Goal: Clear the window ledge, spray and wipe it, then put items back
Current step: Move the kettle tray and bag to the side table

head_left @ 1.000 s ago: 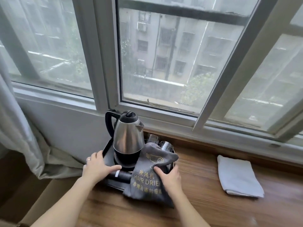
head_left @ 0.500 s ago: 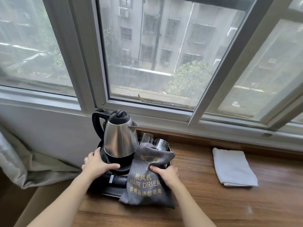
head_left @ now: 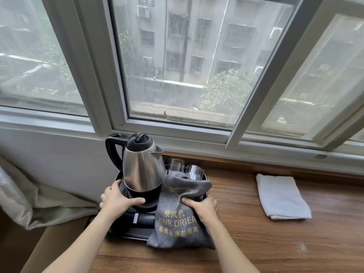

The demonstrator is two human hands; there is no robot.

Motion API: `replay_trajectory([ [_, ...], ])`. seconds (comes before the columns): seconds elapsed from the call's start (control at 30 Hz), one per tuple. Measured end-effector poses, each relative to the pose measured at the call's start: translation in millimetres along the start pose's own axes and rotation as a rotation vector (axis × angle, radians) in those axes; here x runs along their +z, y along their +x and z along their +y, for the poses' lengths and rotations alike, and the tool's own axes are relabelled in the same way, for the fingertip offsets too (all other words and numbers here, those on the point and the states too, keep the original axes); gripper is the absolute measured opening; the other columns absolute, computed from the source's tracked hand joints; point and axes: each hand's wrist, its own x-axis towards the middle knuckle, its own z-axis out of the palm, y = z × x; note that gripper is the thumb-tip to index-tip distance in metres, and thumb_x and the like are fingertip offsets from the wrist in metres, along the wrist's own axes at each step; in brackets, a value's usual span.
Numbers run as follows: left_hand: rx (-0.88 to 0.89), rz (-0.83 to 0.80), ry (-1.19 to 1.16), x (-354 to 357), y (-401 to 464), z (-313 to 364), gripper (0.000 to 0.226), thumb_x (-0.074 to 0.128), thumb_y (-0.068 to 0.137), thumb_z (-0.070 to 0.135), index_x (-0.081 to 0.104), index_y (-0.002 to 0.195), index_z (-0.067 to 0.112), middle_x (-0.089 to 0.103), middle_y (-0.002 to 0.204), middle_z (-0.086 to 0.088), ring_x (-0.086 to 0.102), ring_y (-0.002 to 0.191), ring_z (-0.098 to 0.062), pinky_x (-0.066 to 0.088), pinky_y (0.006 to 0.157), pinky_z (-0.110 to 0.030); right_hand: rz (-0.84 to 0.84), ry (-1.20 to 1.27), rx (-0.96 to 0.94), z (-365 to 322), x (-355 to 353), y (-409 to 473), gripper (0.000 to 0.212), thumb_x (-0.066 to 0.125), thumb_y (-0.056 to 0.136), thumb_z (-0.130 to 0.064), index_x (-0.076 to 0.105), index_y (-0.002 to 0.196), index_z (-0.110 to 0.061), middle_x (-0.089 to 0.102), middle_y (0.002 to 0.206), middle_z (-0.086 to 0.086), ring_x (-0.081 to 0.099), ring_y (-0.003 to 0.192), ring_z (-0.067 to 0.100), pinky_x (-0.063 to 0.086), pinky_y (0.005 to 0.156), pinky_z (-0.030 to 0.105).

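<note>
Nearest the camera, two bare forearms reach forward over the wooden window ledge (head_left: 256, 223), whose grain runs left to right. The left hand (head_left: 118, 200) curls round the left side of a black tray (head_left: 126, 233), thumb laid forward against the dark base under the kettle, a ring on one finger. The right hand (head_left: 201, 208) grips the tray's right side through a grey felt bag (head_left: 177, 219), its fingers bunching the cloth; the bag carries gold lettering reading HAIR DRIER and drapes over the tray's front right corner onto the ledge. Between the hands, a black cylinder (head_left: 141, 218) with a pale label lies on the tray's near part. Whether the tray rests on the ledge or is raised off it cannot be told. Behind the hands a steel kettle (head_left: 142, 168) with a black lid and handle stands upright on its base, spout to the right. Just beyond the bag two clear glasses (head_left: 185, 170) stand side by side at the tray's back right. Well apart to the right, a folded white cloth (head_left: 281, 196) lies flat on the ledge. To the left a pale curtain (head_left: 29, 203) bunches below the wall. Farthest back, the white window frame (head_left: 98, 75) holds panes that show grey apartment blocks and a green bush outside.
</note>
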Motion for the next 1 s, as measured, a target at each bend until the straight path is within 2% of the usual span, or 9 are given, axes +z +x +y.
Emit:
replay_trajectory([
  [0.2, 0.044, -0.003, 0.016, 2.0, -8.7, 6.2, 0.130, 0.091, 0.038, 0.062, 0.031, 0.148, 0.027, 0.038, 0.147, -0.013, 0.031, 0.137, -0.036, 0.029, 0.112, -0.048, 0.017, 0.033, -0.009, 8.1, -15.1, -6.7, 0.111, 0.086, 0.056, -0.066, 0.042, 0.138, -0.005, 0.038, 0.140, 0.012, 0.032, 0.139, 0.031, 0.029, 0.116, 0.045],
  [0.27, 0.073, -0.018, 0.007, 3.3, -14.8, 12.8, 0.133, 0.089, 0.034, 0.064, 0.032, 0.148, 0.027, 0.039, 0.146, -0.013, 0.032, 0.137, -0.037, 0.030, 0.112, -0.050, 0.033, 0.053, -0.015, 12.2, -24.1, -11.6, 0.114, 0.086, 0.054, -0.066, 0.042, 0.139, -0.004, 0.039, 0.141, 0.013, 0.032, 0.139, 0.031, 0.029, 0.116, 0.046],
  [0.37, 0.114, -0.050, -0.017, 8.6, -25.6, 25.1, 0.137, 0.082, 0.024, 0.069, 0.034, 0.146, 0.027, 0.042, 0.146, -0.010, 0.032, 0.138, -0.036, 0.027, 0.114, -0.051, 0.049, 0.096, -0.013, 15.9, -40.4, -20.2, 0.126, 0.081, 0.040, -0.072, 0.041, 0.139, -0.004, 0.039, 0.141, 0.014, 0.034, 0.138, 0.033, 0.031, 0.116, 0.049],
  [0.53, 0.191, -0.091, 0.011, 30.2, -40.4, 50.8, 0.127, 0.090, 0.034, 0.062, 0.037, 0.144, 0.026, 0.042, 0.145, -0.010, 0.032, 0.137, -0.036, 0.027, 0.112, -0.053, 0.113, 0.127, -0.009, 30.0, -75.4, -34.7, 0.129, 0.077, 0.033, -0.078, 0.046, 0.136, -0.005, 0.040, 0.137, 0.013, 0.039, 0.135, 0.032, 0.035, 0.113, 0.047],
  [0.63, 0.237, -0.123, 0.022, 47.8, -55.3, 70.6, 0.133, 0.082, 0.025, 0.068, 0.039, 0.143, 0.024, 0.042, 0.145, -0.011, 0.033, 0.137, -0.036, 0.028, 0.111, -0.052, 0.171, 0.159, 0.013, 47.8, -100.4, -38.8, 0.128, 0.081, 0.035, -0.077, 0.047, 0.135, -0.005, 0.043, 0.138, 0.013, 0.040, 0.135, 0.032, 0.036, 0.114, 0.047],
  [0.73, 0.267, -0.164, 0.049, 72.1, -69.1, 90.0, 0.131, 0.087, 0.029, 0.067, 0.039, 0.143, 0.026, 0.042, 0.147, -0.009, 0.035, 0.138, -0.034, 0.028, 0.111, -0.052, 0.222, 0.181, 0.026, 69.7, -130.3, -39.3, 0.133, 0.080, 0.024, -0.085, 0.055, 0.130, -0.008, 0.053, 0.133, 0.011, 0.049, 0.127, 0.032, 0.041, 0.110, 0.047],
  [0.83, 0.306, -0.174, 0.111, 103.3, -89.7, 113.1, 0.124, 0.090, 0.039, 0.064, 0.037, 0.144, 0.027, 0.042, 0.147, -0.010, 0.032, 0.139, -0.035, 0.027, 0.112, -0.050, 0.268, 0.210, 0.032, 100.1, -166.7, -32.5, 0.142, 0.069, 0.010, -0.093, 0.058, 0.125, -0.011, 0.059, 0.125, 0.010, 0.055, 0.120, 0.030, 0.047, 0.104, 0.049],
  [0.9, 0.328, -0.182, 0.131, 126.0, -108.5, 131.4, 0.124, 0.091, 0.041, 0.063, 0.036, 0.146, 0.025, 0.042, 0.147, -0.012, 0.030, 0.140, -0.037, 0.026, 0.113, -0.050, 0.290, 0.219, 0.042, 118.2, -194.4, -32.5, 0.138, 0.070, 0.012, -0.094, 0.060, 0.123, -0.012, 0.059, 0.123, 0.009, 0.055, 0.120, 0.031, 0.047, 0.103, 0.049],
  [1.0, 0.355, -0.204, 0.123, 163.6, -137.7, 157.1, 0.123, 0.092, 0.042, 0.061, 0.037, 0.145, 0.024, 0.042, 0.146, -0.013, 0.030, 0.139, -0.039, 0.027, 0.112, -0.050, 0.342, 0.212, 0.039, 141.6, -238.7, -40.0, 0.126, 0.075, 0.024, -0.087, 0.061, 0.124, -0.011, 0.057, 0.124, 0.010, 0.053, 0.122, 0.032, 0.047, 0.104, 0.050],
])
